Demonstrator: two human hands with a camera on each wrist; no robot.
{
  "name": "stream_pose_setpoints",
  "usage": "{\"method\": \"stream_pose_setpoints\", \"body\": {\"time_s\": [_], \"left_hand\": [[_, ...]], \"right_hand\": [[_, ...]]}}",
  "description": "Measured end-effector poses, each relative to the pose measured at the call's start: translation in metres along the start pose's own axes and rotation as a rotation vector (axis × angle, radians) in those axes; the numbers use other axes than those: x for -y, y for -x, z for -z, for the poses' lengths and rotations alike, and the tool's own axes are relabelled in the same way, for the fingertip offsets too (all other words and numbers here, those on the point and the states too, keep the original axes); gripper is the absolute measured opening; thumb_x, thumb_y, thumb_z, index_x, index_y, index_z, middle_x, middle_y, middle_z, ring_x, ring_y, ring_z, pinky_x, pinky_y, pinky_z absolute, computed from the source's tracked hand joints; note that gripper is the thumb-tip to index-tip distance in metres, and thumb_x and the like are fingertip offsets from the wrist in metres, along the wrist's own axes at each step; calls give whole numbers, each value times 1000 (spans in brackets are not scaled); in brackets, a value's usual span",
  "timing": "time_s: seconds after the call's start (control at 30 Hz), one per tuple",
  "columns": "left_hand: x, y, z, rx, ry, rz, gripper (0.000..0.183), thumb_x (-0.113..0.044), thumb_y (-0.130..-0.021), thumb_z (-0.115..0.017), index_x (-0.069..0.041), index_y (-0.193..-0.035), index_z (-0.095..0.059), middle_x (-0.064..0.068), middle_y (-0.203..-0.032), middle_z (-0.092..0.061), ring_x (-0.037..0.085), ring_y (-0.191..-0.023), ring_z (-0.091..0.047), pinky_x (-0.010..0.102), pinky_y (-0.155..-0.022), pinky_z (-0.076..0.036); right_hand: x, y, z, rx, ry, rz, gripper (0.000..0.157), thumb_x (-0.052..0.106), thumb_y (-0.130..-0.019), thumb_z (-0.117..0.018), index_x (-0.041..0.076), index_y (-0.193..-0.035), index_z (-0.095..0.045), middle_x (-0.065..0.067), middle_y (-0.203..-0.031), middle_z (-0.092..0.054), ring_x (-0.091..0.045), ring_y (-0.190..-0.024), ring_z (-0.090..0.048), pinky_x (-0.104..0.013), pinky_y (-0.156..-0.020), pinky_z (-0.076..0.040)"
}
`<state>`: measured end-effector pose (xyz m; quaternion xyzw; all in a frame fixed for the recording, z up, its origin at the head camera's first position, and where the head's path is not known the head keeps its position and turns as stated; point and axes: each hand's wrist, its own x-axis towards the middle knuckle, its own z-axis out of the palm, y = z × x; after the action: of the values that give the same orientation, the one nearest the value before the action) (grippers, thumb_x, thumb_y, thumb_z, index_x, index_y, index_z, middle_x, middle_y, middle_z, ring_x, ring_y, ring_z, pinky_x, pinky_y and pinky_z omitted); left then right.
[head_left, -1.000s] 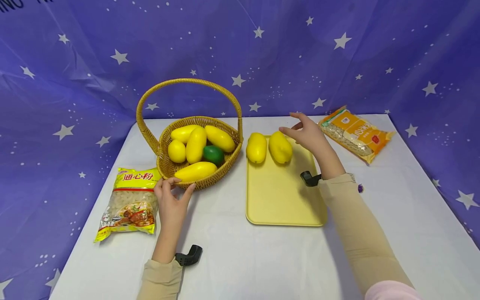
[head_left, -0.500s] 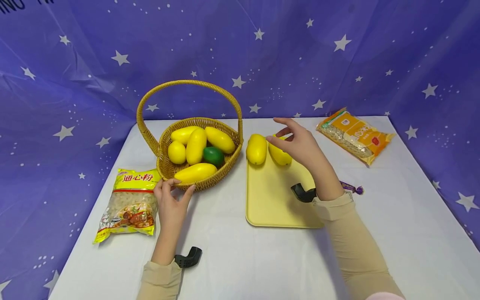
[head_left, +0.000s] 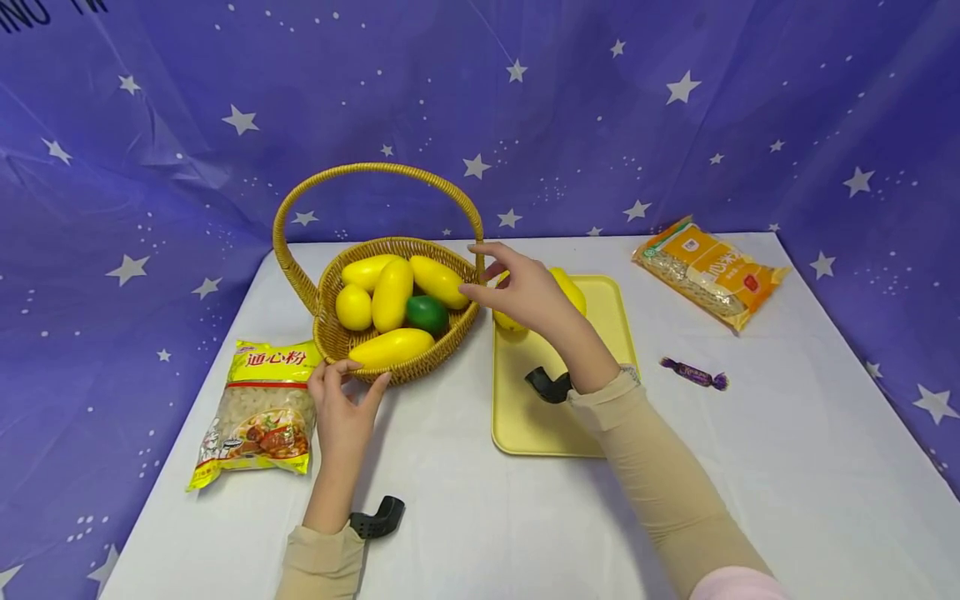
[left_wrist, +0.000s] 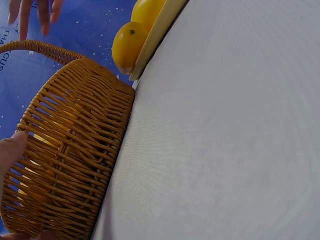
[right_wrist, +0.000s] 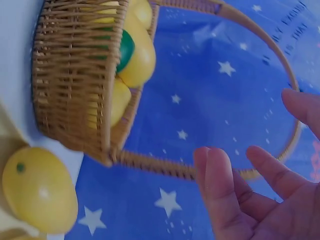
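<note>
Behind the counter's far edge, a purple cloth (head_left: 555, 108) printed with white stars. Below, a white counter (head_left: 450, 517). Close to the counter's far left corner, a wicker basket (right_wrist: 72, 85), upright under a tall arched handle (head_left: 378, 168). Near the middle of the far edge, a pale yellow tray (head_left: 517, 408). Along the left edge, a yellow bag (head_left: 262, 408), just beside the basket; at the far right corner, an orange bag (head_left: 708, 271), lying aslant.

At the basket's near rim, the left hand (head_left: 347, 412) — thumb and fingers set apart, touching the wicker. By the basket's right end, the right hand (head_left: 528, 292) — fingers spread, thumb well apart; contact with basket or handle impossible to tell.

In the basket, five yellow fruits (head_left: 392, 294), four long and one round. On the tray, at the far left corner, two more fruits (right_wrist: 41, 187), side by side, partly behind the right hand in the head view. On each wrist, a black camera (head_left: 378, 517). Among the basket's load, a green fruit (head_left: 427, 315). Between tray and right edge, a purple candy (head_left: 693, 374).
</note>
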<state>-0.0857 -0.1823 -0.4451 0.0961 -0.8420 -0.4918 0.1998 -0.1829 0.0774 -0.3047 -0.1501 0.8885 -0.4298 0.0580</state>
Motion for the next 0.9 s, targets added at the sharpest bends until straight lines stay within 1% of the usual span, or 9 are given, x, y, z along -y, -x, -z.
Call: {"method": "stream_pose_setpoints", "body": {"time_s": [0.13,0.27,0.43,0.57,0.73,0.9], "left_hand": [[0,0,0,-2,1,-12,43,-31,-84,-76,-9,-111,-50,20,-143,-23,35,-109,-49,44,-86,-40],[0,-1,1,-5,3,-16,43,-29,-83,-77,-10,-110,-51,20,-143,-23,35,-108,-49,44,-86,-40],[0,0,1,-2,-2,-2,43,-31,-84,-76,-9,-110,-51,20,-144,-23,35,-110,-48,45,-86,-40],[0,1,0,-2,-9,-3,43,-31,-84,-76,-9,-111,-51,21,-144,-23,35,-110,-48,45,-85,-40],[0,1,0,-1,-12,5,44,-32,-84,-76,-9,-111,-50,20,-143,-24,35,-110,-47,43,-82,-40],[0,1,0,-3,-11,4,43,-32,-84,-76,-9,-111,-51,20,-142,-24,34,-109,-47,42,-81,-39]], "right_hand": [[5,-21,-17,32,64,28,62,46,-87,-68,26,-142,-46,-7,-113,-62,-18,-95,-57,-35,-78,-48],[8,-43,-34,52,146,34,63,43,-88,-67,20,-143,-46,-11,-121,-61,-22,-104,-56,-38,-85,-47],[11,-61,-51,42,286,42,61,43,-90,-64,16,-142,-46,-9,-131,-56,-25,-114,-54,-42,-95,-43],[14,-71,-62,39,372,4,62,42,-90,-64,18,-144,-44,-8,-136,-53,-27,-117,-54,-44,-96,-43],[12,-84,-73,49,468,-52,65,42,-89,-65,21,-146,-41,-9,-134,-52,-26,-106,-57,-41,-90,-48],[6,-93,-82,59,493,-84,66,42,-89,-65,22,-147,-40,-9,-135,-49,-28,-111,-53,-41,-92,-46]]}}
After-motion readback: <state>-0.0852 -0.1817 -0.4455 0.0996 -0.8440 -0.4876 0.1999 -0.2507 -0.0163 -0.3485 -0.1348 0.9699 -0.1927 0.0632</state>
